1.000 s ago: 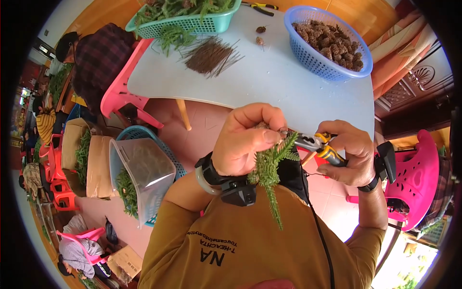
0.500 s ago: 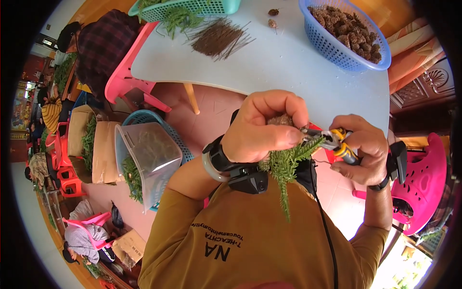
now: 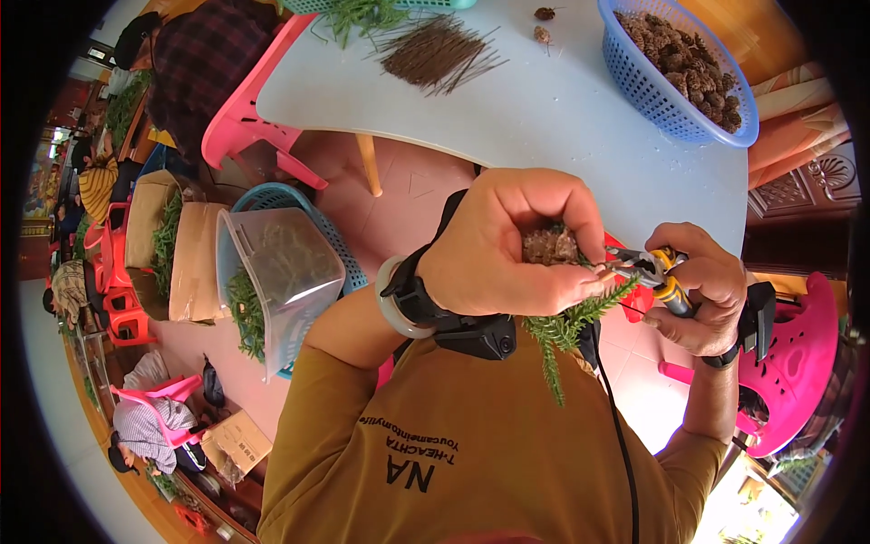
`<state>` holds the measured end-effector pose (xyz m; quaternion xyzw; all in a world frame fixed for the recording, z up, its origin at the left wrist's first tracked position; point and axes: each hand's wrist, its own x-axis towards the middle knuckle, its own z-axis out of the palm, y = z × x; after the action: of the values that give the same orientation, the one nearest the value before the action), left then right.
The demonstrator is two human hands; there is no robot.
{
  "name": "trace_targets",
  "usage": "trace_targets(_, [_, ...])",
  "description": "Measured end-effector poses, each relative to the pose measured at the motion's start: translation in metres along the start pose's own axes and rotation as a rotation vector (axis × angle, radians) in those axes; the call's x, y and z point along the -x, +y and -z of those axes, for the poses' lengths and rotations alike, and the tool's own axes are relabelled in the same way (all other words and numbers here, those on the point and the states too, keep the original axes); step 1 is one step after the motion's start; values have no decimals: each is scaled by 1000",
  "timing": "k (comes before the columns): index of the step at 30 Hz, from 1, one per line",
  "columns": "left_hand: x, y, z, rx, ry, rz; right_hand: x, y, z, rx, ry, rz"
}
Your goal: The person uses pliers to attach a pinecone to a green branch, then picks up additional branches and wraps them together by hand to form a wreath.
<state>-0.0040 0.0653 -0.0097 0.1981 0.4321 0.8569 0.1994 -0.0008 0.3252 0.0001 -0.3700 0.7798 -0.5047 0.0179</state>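
The curved near edge of the pale tabletop (image 3: 544, 113) passes just behind the left hand (image 3: 512, 245) in my view. Both hands are held in front of the chest, where I have pink floor (image 3: 390, 186) showing to the left. On that side a clear bin (image 3: 294, 258) sits near the elbow; on the other, a pink chair (image 3: 797, 367) crowds the right forearm.

Across the surface I see a pile of thin brown sticks (image 3: 430, 54), two loose cones (image 3: 542, 34) and a blue basket (image 3: 625, 77) full of cones. Cardboard boxes and seated people fill the room beyond.

The left hand is closed around a pine cone (image 3: 548, 245) and a green sprig (image 3: 566, 331), whose longest tip hangs toward the shirt while another points right. The right hand grips pliers (image 3: 672, 288), long axis slanting, nose aimed left at the left fingertips; I can't tell whether their jaws are clamped.
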Motion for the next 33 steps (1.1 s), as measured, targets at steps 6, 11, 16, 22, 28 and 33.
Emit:
trace_targets(6, [2, 2, 2, -79, 15, 68, -1, 3, -5, -11, 5, 23])
trace_targets(11, [3, 2, -1, -110, 0, 93, -1, 4, -8, 31, 14, 56])
trace_targets(16, [5, -4, 1, -46, -43, 89, 2, 4, -8, 34, -1, 48])
trace_targets(22, [4, -6, 4, -51, -99, 92, 0, 0, -6, 82, -11, 45])
trace_targets(28, [4, -7, 4, -6, -102, 82, -2, 3, -6, 87, -14, 96])
trace_targets(33, [3, -11, 7, -30, -133, 93, -2, 3, -8, 114, -8, 116])
